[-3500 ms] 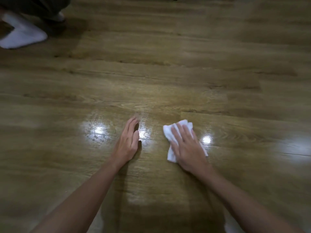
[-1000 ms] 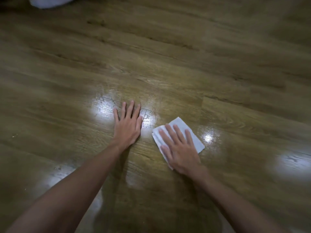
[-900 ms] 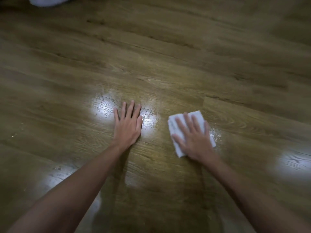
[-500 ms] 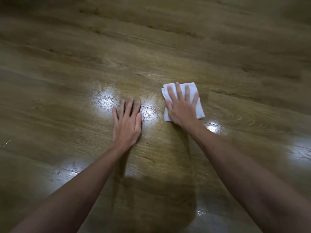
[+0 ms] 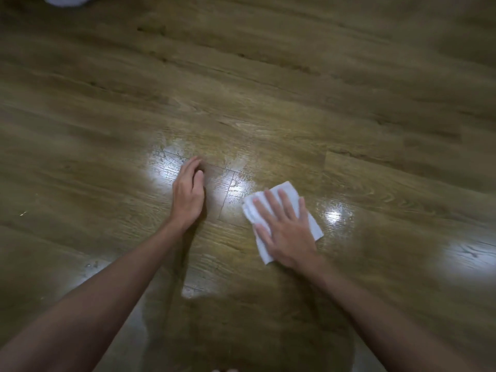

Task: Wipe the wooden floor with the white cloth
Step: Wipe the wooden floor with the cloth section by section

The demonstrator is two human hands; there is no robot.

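At the far upper left corner, well away from both hands, part of a white rounded object [image 5: 68, 0] shows at the frame's edge; what it is cannot be told. Nearer, the left hand [image 5: 188, 196] rests on the glossy brown wooden plank floor [image 5: 295, 89], turned partly onto its outer edge, its fingers held together and gently curved, holding nothing. A bright patch of reflected light [image 5: 166, 167] lies on the planks just to the left of and beyond its fingertips, and another sits between the two hands. To the right of the left hand, apart from it, the folded white cloth [image 5: 288, 190] lies flat on the floor. The right hand [image 5: 284, 229] presses down on top of it with straight, slightly spread fingers pointing away from the person, the palm covering most of the cloth; white edges show beyond the fingertips and on both sides of the hand. Further right of this hand, two more bright reflections mark the planks.
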